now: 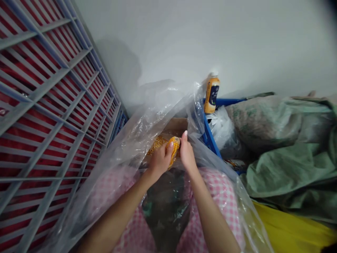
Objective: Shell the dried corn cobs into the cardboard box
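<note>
Head view: corn cob [173,149] tilted, loose kernels [157,143] at its left. Good handling likely wants firm left hold, cob low, steady right thumb pressure. Cob sits between hands: left hand [160,159] grasps its left side; right hand [187,154] at its right, grip unclear. Clear plastic [158,105] around cob.

Dim, cool indoor light; slightly soft picture.
Beyond your fingers [184,139], glints streak the plastic sheet [158,105]; farther up-left, a soft-edged shadow [118,61] greys the wall [237,38]. Wide lens stretches the crate [56,74] left of them; dark corner [332,5] far upper right.
</note>
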### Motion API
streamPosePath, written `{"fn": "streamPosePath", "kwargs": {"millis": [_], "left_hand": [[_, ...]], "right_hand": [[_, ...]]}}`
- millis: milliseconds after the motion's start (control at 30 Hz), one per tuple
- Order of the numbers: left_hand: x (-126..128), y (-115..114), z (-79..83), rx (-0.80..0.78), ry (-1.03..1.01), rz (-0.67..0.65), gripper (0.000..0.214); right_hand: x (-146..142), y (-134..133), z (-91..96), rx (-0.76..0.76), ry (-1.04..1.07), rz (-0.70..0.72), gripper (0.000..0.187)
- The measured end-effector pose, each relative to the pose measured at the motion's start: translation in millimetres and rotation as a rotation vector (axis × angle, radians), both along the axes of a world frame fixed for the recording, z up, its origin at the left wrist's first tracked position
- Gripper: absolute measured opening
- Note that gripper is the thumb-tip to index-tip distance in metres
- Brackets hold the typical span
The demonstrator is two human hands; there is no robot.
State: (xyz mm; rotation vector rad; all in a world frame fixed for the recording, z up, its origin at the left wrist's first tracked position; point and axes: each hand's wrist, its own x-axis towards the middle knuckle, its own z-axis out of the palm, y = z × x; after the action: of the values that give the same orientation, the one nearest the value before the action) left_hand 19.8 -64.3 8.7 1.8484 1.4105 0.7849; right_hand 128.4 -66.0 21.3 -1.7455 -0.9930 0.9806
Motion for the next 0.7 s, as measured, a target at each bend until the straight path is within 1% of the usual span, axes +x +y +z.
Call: {"fn": "streamPosePath", "kwargs": {"millis": [67,133,300,400,467,600,700], "left_hand": [[2,-4,-0.6,0.008,0.049,-0.012,0.046],[5,-6,-2.2,-0.036,0.012,0.004,0.047],[6,-3,-4.9,-0.136,-0.146,0.015,0.049],[5,-1,-2.3,-0.257,-0.231,0.017,0.055],[4,0,-0.3,-0.292,-0.253,0.016,0.057],[3,2,0.0,-0.198,-0.234,0.011,0.055],[3,1,-1.8,-0.089,-0.131,-0.004,0.051]], "right_hand": [[-4,-1,-0.2,-0.036,-0.11,-0.072,0.061],[-7,-1,-0.9,-0.035,-0.129,-0.111,0.058],[-7,-2,-2.3,0.05,-0.099,-0.08,0.053],[-5,-4,-1.5,0.083,-0.07,-0.093,0.052],[-3,-6,0.0,0.092,-0.048,-0.078,0.053],[6,-7,3.9,0.021,0.033,0.04,0.058],[10,-6,5.2,-0.037,0.026,0.071,0.06]]}}
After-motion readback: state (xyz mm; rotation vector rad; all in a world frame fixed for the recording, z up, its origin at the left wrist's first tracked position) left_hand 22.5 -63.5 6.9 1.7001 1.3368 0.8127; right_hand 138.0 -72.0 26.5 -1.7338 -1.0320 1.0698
